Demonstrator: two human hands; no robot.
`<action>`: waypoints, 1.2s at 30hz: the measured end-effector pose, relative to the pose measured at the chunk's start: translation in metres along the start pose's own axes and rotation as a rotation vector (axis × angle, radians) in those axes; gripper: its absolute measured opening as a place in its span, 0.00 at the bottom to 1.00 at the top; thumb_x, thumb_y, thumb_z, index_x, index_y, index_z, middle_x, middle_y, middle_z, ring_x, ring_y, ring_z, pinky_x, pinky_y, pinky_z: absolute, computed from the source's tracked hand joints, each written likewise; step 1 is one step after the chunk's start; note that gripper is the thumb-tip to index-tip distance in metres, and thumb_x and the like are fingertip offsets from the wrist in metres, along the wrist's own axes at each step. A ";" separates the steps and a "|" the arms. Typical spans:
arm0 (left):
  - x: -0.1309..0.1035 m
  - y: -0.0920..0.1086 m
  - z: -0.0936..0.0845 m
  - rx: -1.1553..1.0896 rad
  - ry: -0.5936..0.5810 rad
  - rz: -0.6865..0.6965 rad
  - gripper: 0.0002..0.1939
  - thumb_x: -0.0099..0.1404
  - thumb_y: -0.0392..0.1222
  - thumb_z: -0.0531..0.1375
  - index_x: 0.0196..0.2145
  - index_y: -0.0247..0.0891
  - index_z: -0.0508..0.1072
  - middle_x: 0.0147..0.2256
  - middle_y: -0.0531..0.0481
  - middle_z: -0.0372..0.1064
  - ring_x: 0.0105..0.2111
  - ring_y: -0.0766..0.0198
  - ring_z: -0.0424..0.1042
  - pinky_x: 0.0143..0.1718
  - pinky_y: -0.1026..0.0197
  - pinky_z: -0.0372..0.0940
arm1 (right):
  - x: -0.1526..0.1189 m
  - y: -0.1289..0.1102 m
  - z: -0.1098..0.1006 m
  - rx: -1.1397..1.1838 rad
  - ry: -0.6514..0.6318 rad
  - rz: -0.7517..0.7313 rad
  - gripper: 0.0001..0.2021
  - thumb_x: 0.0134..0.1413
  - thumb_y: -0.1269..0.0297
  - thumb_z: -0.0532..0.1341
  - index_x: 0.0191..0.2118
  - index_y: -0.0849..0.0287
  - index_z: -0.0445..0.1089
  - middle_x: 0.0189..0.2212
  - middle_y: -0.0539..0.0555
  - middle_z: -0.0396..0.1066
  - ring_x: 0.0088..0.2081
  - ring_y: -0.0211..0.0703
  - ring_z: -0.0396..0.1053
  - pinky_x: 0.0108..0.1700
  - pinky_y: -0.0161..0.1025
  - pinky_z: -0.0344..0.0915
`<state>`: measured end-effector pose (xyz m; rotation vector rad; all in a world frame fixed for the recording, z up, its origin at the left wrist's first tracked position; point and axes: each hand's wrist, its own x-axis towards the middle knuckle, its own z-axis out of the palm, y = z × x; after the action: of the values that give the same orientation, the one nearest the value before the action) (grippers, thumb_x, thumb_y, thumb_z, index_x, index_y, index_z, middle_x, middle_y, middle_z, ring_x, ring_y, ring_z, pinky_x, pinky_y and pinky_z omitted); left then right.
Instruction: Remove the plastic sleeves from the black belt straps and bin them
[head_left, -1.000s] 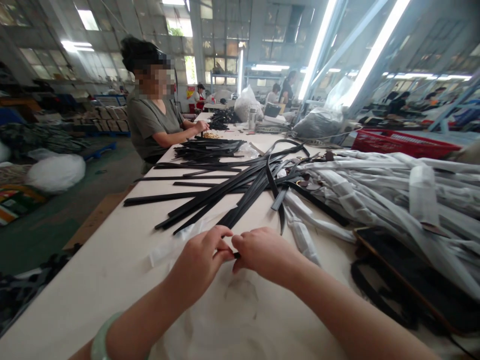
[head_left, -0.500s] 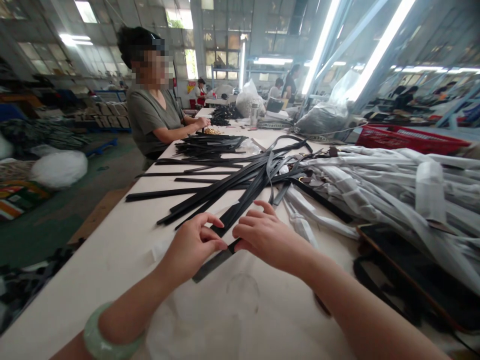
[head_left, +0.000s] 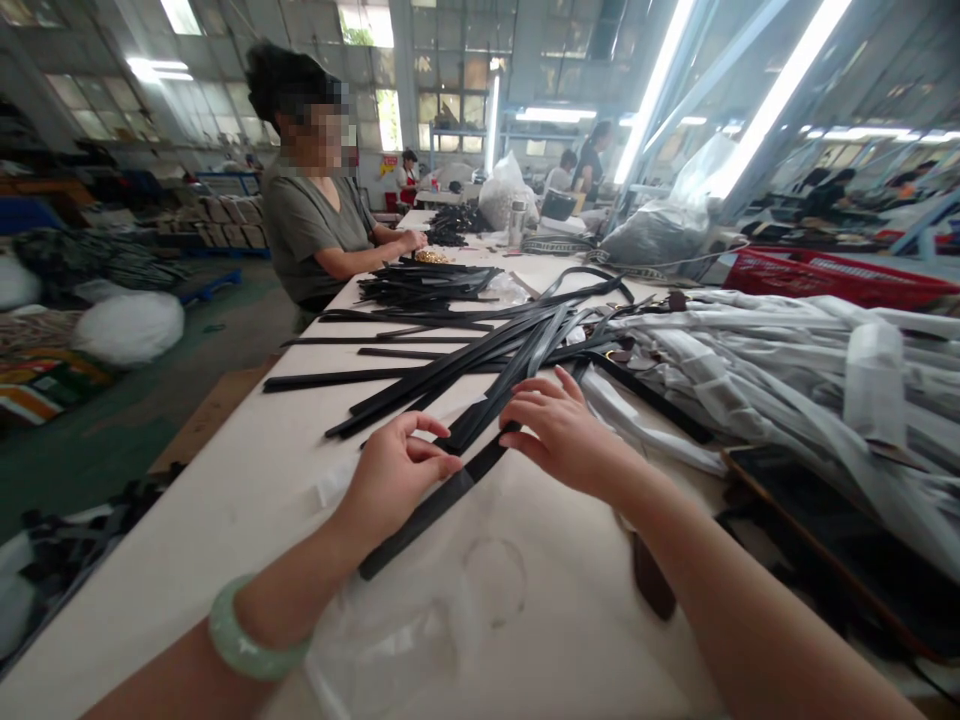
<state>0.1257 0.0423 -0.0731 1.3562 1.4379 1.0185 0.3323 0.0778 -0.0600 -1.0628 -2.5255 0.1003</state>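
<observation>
A long black strap [head_left: 427, 520] slants across the near part of the table between my hands. Its lower stretch looks greyer than the part higher up. My left hand [head_left: 397, 470] pinches the strap's edge near its middle, with the index finger lifted clear; the exact contact is partly hidden. Farther up, my right hand [head_left: 559, 430] grips the same strap between thumb and curled fingers. Just beyond my fingers lies a bundle of black straps [head_left: 420, 385], crossing toward the back right. Thin clear plastic [head_left: 390, 640] rests on the tabletop below the strap.
White-wrapped straps [head_left: 697, 370] pile up at right, with a dark phone-like device [head_left: 832, 550] in front. A red crate [head_left: 832, 275] stands behind them. Across the table's left edge a co-worker [head_left: 315, 220] handles small items. More black straps [head_left: 427, 285] lie near that person.
My right hand has moved up and right along the strap, away from my left hand. More of the strap shows between and below my hands. The view has shifted slightly.
</observation>
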 end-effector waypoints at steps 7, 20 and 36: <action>-0.001 0.001 0.001 -0.043 0.011 0.029 0.16 0.48 0.39 0.67 0.34 0.36 0.68 0.22 0.53 0.74 0.22 0.64 0.71 0.24 0.68 0.58 | 0.002 -0.017 0.010 0.066 0.112 -0.058 0.05 0.61 0.65 0.58 0.33 0.56 0.69 0.35 0.52 0.72 0.47 0.46 0.63 0.61 0.53 0.39; -0.002 0.000 0.004 -0.617 -0.224 -0.154 0.25 0.47 0.46 0.72 0.37 0.35 0.67 0.28 0.49 0.74 0.27 0.66 0.73 0.29 0.68 0.65 | 0.014 0.008 0.032 1.774 0.071 0.603 0.16 0.45 0.55 0.69 0.32 0.64 0.70 0.14 0.41 0.50 0.14 0.24 0.41 0.14 0.24 0.37; -0.013 -0.007 0.007 -0.523 -0.486 -0.442 0.15 0.60 0.49 0.62 0.31 0.30 0.74 0.30 0.36 0.76 0.30 0.55 0.77 0.31 0.60 0.71 | 0.003 -0.022 0.033 1.401 -0.054 0.426 0.18 0.49 0.50 0.65 0.33 0.64 0.71 0.12 0.42 0.53 0.14 0.28 0.46 0.14 0.28 0.40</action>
<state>0.1302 0.0291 -0.0812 0.7800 0.9502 0.6470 0.3031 0.0670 -0.0845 -0.8508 -1.4919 1.6795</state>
